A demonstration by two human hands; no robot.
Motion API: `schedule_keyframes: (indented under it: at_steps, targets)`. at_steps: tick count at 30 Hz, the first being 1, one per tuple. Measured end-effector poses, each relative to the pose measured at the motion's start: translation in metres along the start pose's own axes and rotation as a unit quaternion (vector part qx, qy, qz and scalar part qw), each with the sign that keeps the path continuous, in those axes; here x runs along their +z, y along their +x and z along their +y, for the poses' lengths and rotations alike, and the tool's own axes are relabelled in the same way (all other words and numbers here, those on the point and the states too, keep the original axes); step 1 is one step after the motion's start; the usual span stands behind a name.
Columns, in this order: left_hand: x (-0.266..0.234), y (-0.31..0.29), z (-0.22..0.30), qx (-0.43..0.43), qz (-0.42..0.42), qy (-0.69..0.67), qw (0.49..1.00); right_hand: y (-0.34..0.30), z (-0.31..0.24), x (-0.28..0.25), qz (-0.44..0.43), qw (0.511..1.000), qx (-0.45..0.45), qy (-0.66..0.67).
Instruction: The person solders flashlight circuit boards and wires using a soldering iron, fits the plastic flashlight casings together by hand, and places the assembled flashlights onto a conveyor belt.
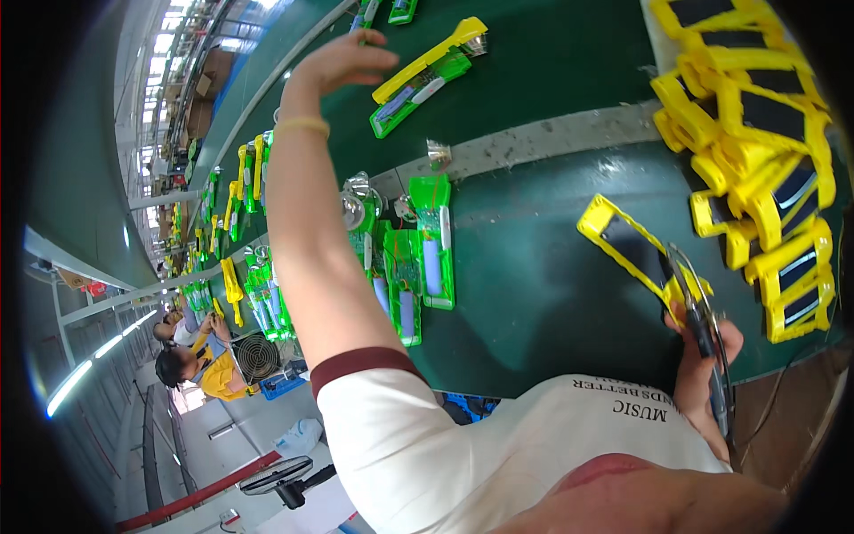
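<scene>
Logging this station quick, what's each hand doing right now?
Left hand: open, empty, above the green conveyor belt.
Right hand: closed on a yellow frame.

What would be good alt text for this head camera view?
Over a green conveyor belt, the person's left hand reaches toward a green and yellow housing, while the right hand holds a yellow frame. More yellow frames are piled at right.

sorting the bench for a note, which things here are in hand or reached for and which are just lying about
In hand or reached for:
- left hand stretched toward the green and yellow housing
- right hand holding a yellow panel frame and a slim tool

Lying about:
- pile of yellow frames
- open green housings
- floor fan
</scene>
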State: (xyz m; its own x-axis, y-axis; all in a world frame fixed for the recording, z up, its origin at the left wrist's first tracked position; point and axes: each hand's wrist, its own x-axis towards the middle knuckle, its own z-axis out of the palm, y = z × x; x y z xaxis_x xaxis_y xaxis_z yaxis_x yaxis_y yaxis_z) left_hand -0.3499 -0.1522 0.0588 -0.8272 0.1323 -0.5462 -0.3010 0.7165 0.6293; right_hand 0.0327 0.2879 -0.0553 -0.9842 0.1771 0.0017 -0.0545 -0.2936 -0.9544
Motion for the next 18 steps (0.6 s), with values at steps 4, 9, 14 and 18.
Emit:
schedule_keyframes:
  at_steps: [4,9,14,18]
  targets:
    - [0.010,0.100,0.001,0.155,0.284,0.197,0.925,0.007,0.002,0.000,-0.003,1.000,0.014,-0.018]
    - [0.025,0.110,-0.013,0.014,0.389,0.355,0.850,0.002,-0.004,0.010,0.012,1.000,0.012,0.007]
    - [0.052,-0.038,0.017,0.161,0.176,0.170,0.956,0.000,-0.007,0.006,-0.013,1.000,-0.020,0.000]
    - [0.146,-0.165,0.019,0.230,0.067,0.075,0.968,0.013,-0.006,0.001,-0.020,0.999,0.007,0.046]
